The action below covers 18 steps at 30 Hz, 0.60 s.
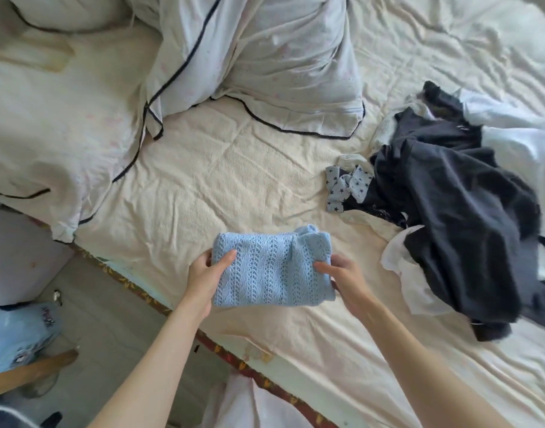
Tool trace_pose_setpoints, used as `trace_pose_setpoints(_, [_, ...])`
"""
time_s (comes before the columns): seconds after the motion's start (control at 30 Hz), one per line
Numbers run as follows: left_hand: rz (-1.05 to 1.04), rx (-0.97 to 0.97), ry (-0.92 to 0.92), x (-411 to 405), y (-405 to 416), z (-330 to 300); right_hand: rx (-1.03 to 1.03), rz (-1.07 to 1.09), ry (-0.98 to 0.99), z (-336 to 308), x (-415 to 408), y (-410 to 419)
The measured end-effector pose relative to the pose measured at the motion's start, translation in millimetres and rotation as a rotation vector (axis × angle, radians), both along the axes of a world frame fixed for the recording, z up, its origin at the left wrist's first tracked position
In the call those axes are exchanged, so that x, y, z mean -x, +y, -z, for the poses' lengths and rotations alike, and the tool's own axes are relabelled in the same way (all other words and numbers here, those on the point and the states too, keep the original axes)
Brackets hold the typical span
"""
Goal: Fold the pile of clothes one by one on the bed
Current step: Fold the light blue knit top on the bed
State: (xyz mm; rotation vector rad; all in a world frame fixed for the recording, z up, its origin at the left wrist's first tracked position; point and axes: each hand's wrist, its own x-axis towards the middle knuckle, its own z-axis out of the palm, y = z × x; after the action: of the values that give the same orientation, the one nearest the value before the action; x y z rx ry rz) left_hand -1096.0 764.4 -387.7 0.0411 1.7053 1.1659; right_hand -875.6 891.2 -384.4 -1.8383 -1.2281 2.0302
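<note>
Folded blue knit (272, 270) lies between left hand (204, 273) and right hand (346, 278), both gripping its ends.

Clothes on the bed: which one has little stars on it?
The small grey star-print cloth at the left edge of the unfolded pile. The blue knit held in both hands has a holey pattern; the big dark garment is plain.

plenty of bare sheet (234, 180) mid-bed past the folded blue knit (272, 270), dark clothes pile (456, 217) hogging the right, rumpled duvet (249, 57) blocking far and left
</note>
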Motion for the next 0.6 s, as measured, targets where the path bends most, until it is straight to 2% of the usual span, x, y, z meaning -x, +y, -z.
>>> trace_pose_setpoints(0.27, [0.193,-0.064,-0.003,-23.6,-33.0,-82.6,-0.126,0.197,0.020,-92.4,-54.3,-72.6])
trace_pose_setpoints(0.6, [0.656,-0.094,-0.108,-135.0,-60.1,-151.6,-0.190,0.691,0.021,-159.2,-188.6,-220.8])
